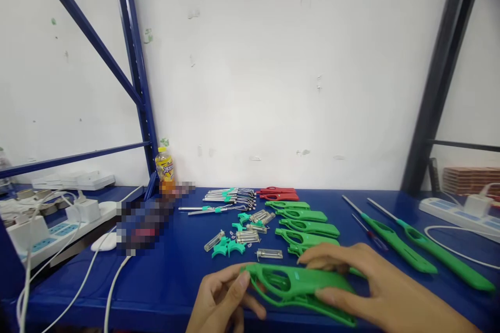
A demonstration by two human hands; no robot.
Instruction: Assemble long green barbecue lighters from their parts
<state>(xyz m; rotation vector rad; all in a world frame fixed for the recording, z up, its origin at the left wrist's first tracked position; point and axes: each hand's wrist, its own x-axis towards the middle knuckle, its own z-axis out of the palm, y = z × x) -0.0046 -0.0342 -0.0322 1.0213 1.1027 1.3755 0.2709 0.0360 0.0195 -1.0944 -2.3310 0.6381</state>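
Near the table's front edge, both my hands hold a green lighter casing, its two shell halves slightly parted at the lower side. My left hand pinches the narrow nozzle end between thumb and fingers. Gripping the broad handle end, my right hand has its thumb on the lower edge and fingers over the top. Just behind lie more green casings in a row. A clear fuel tank rests alone, close to several teal triggers and other tanks.
Metal lighter tubes with wires and red casings lie at the back. To the right are two assembled green lighters and a screwdriver. Power strips, white cables and a yellow-capped bottle stand toward the sides.
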